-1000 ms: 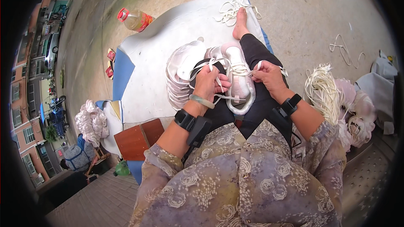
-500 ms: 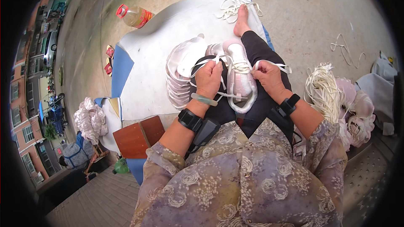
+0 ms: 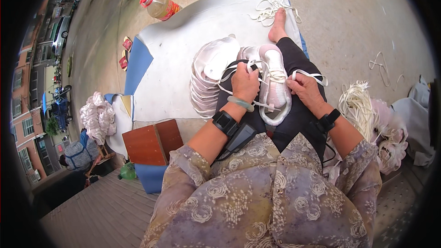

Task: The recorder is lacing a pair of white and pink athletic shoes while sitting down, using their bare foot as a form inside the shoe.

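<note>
A white and pale pink sneaker upper [image 3: 276, 94] rests across my dark-trousered legs, its toe pointing away from me and its opening nearest my body. A flat white shoelace [image 3: 317, 76] runs through its eyelets. My left hand [image 3: 245, 82] is closed on a part of the lace left of the upper, with a loop standing above the fist. On the other side, my right hand [image 3: 305, 88] pinches the lace close to the eyelet edge, and the tail hangs over the back of that hand. Beside my left leg lies a fanned stack of similar pale uppers [image 3: 205, 100].
A white sheet [image 3: 174, 55] with blue edging lies ahead, loose laces [image 3: 271, 13] near my bare foot. An oil bottle [image 3: 161, 7] stands at its far edge. To the right are a bundle of laces [image 3: 356, 108] and bunched uppers [image 3: 390, 149]. A brown board [image 3: 151, 143] is at left.
The whole view has shifted, so the scene sits further right. Both hands keep their grip on the lace, with little movement against the upper.
</note>
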Motion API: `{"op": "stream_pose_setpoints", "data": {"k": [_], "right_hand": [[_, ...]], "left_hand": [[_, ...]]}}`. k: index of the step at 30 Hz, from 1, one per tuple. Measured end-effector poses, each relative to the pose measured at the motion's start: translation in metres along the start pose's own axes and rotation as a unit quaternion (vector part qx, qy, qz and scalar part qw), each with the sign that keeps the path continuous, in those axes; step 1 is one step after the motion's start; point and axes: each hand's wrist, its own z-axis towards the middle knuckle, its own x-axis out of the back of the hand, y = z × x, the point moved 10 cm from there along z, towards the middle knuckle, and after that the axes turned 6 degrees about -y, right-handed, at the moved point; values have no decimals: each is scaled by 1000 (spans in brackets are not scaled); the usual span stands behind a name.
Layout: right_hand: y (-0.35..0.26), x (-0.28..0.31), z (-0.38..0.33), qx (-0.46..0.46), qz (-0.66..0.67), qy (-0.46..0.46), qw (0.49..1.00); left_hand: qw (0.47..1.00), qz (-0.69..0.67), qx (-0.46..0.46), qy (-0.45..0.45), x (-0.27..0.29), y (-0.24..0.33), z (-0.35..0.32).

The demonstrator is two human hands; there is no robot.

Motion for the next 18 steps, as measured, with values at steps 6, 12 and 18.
{"op": "stream_pose_setpoints", "data": {"k": [6,12,18], "right_hand": [[8,0,3,-5,-5,-4,1000],[14,0,4,-25,11,-4,1000],[13,-1,5,-22,18,-15,999]], "left_hand": [[995,23,-99,-20,-10,3,-1],[997,4,-71,17,0,-5,3],[993,33,-101,55,4,-9,8]]}}
